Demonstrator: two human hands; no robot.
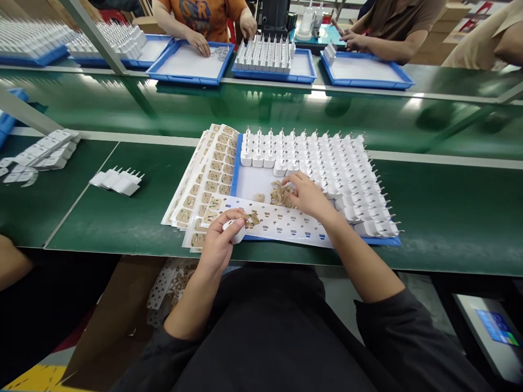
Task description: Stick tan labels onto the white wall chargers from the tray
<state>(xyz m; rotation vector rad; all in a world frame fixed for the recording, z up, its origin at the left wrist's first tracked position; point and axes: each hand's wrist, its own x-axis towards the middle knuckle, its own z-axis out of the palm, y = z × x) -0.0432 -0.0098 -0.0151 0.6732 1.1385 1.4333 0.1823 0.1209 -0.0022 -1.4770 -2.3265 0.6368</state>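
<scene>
My left hand (220, 237) is closed on a white plug charger (236, 231). Some crumpled tan film pieces (252, 219) stick out by its fingertips. Over a loose pile of similar tan pieces (280, 194), my right hand (307, 196) has its thumb and index finger apart, touching the pile. The pile lies in a blue-rimmed tray (236, 173) with rows of white plug chargers (322, 160), pins sticking up or outward. A white strip with small printed marks (286, 224) lies across the tray's near edge, below my hands.
Sheets of tan labels (208, 179) are stacked left of the tray. Loose chargers (118, 180) and a charger group (44, 152) lie farther left. Beyond a metal rail (163, 140), co-workers sit at blue trays (188, 60). A cardboard box (110, 321) stands below the table's edge.
</scene>
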